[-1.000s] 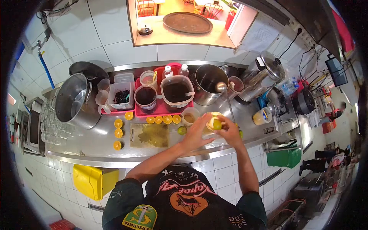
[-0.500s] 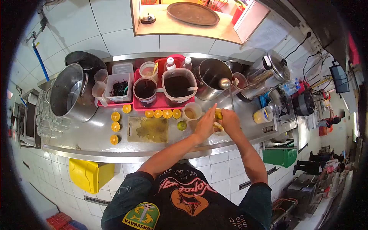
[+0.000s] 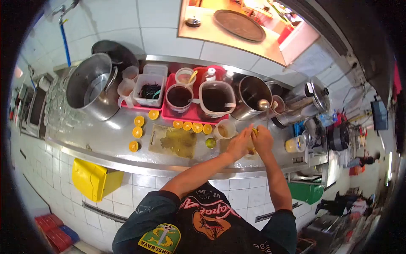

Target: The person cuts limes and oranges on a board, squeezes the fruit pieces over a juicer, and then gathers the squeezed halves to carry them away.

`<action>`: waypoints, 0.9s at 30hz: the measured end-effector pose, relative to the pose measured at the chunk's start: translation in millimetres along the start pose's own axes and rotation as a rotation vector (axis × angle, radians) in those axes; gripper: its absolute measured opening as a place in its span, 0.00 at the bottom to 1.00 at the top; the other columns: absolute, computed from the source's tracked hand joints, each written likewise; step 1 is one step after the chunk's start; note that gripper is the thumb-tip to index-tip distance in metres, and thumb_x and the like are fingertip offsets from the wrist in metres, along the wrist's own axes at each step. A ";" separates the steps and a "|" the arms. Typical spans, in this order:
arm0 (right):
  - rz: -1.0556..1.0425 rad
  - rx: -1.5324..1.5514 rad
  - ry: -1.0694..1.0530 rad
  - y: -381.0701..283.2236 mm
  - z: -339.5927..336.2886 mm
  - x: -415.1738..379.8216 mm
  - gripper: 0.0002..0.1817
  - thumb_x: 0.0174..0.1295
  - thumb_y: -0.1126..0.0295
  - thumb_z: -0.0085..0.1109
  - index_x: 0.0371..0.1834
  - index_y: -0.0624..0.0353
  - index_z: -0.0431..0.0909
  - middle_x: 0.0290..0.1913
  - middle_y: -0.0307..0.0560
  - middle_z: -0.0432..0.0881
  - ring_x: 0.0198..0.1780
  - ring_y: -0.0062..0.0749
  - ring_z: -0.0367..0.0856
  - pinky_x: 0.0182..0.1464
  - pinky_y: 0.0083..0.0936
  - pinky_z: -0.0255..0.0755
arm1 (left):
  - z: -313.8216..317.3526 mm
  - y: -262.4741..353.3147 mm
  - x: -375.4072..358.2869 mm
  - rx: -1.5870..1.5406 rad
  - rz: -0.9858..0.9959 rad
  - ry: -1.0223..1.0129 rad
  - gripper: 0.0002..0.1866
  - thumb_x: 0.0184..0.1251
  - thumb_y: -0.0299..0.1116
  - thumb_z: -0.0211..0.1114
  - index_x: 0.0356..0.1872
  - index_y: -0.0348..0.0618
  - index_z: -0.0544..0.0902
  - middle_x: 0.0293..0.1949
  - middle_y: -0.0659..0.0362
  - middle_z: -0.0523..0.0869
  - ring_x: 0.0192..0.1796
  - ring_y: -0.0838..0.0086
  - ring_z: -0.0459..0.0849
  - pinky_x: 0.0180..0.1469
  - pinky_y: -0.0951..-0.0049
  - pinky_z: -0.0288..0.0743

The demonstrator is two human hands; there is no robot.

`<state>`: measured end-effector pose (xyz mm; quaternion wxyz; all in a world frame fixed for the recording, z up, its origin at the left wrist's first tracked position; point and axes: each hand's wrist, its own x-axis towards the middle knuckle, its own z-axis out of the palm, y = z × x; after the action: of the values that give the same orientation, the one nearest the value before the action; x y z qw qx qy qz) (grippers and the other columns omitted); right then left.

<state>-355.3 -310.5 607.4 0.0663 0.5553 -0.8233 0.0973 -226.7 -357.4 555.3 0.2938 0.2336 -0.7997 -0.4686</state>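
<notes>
Citrus piece: above the desk, at the fingers of the right hand; only a small yellow patch shows, the rest hidden by the hands. Right hand curled closed around it. Left hand open, fingers nearly straight and close together, angled up alongside the right; whether it touches the piece cannot be told. Whole green citrus: roundish, mottled green with a yellower patch, resting on the desk between the cutting board and the left hand. Translucent cup just behind it, brownish contents low inside. Cutting board: pale, broad wet olive-brown stain over its middle. Row of four orange halves along the board's far side, cut faces up, bright orange with paler centres. Four more halves left of the board, three in a rough column and one farther back, nearer the pink tray. Tray bears two tubs of dark liquid. Steel pot stands right of the tray, ladle at its rim.
</notes>
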 end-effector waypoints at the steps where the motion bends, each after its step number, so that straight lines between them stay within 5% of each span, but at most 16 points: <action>1: -0.023 -0.003 -0.016 2.7 0.5 -3.8 0.15 0.61 0.58 0.61 0.39 0.60 0.80 0.37 0.58 0.83 0.37 0.49 0.83 0.36 0.41 0.75 | 3.7 -2.3 0.2 0.035 -0.013 -0.026 0.59 0.43 0.24 0.76 0.75 0.45 0.45 0.66 0.46 0.66 0.63 0.48 0.73 0.61 0.58 0.72; 4: -0.033 0.294 -0.001 12.5 -5.2 -10.4 0.13 0.57 0.67 0.66 0.43 0.60 0.77 0.41 0.55 0.83 0.43 0.49 0.82 0.42 0.37 0.75 | 2.2 0.2 -1.0 0.052 -0.035 -0.048 0.57 0.44 0.24 0.75 0.75 0.44 0.45 0.66 0.46 0.66 0.62 0.48 0.73 0.61 0.58 0.73; 6: -0.021 0.441 -0.185 16.8 -23.4 -11.1 0.16 0.55 0.73 0.66 0.46 0.62 0.76 0.41 0.56 0.82 0.45 0.47 0.83 0.44 0.34 0.75 | 7.6 -2.4 -0.2 0.041 -0.039 -0.047 0.56 0.44 0.24 0.74 0.75 0.44 0.47 0.66 0.46 0.66 0.61 0.48 0.75 0.59 0.58 0.75; 12: -0.003 0.412 -0.353 6.5 -52.9 -15.5 0.27 0.47 0.81 0.68 0.54 0.59 0.74 0.46 0.56 0.81 0.48 0.51 0.81 0.50 0.38 0.74 | 8.1 1.6 -0.7 0.127 -0.067 -0.003 0.56 0.40 0.25 0.76 0.74 0.42 0.52 0.65 0.40 0.68 0.63 0.51 0.74 0.59 0.63 0.75; 22: -0.088 0.270 -0.221 8.8 -34.2 -24.8 0.29 0.43 0.80 0.71 0.53 0.60 0.75 0.47 0.54 0.80 0.50 0.51 0.79 0.53 0.38 0.73 | 9.9 -3.2 -1.7 0.069 0.002 0.044 0.56 0.36 0.27 0.80 0.72 0.41 0.56 0.65 0.39 0.68 0.64 0.51 0.73 0.61 0.62 0.73; 27: -0.064 0.198 -0.285 7.1 -35.0 -15.3 0.15 0.50 0.70 0.70 0.37 0.63 0.76 0.40 0.56 0.82 0.41 0.54 0.80 0.41 0.42 0.72 | 8.1 -1.7 -2.2 0.048 0.001 0.037 0.53 0.39 0.25 0.78 0.71 0.38 0.56 0.65 0.39 0.68 0.64 0.50 0.73 0.61 0.61 0.73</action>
<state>-356.1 -285.9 637.4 -0.1030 0.5930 -0.7927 0.0964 -230.5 -351.7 550.1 0.3031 0.2491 -0.8052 -0.4446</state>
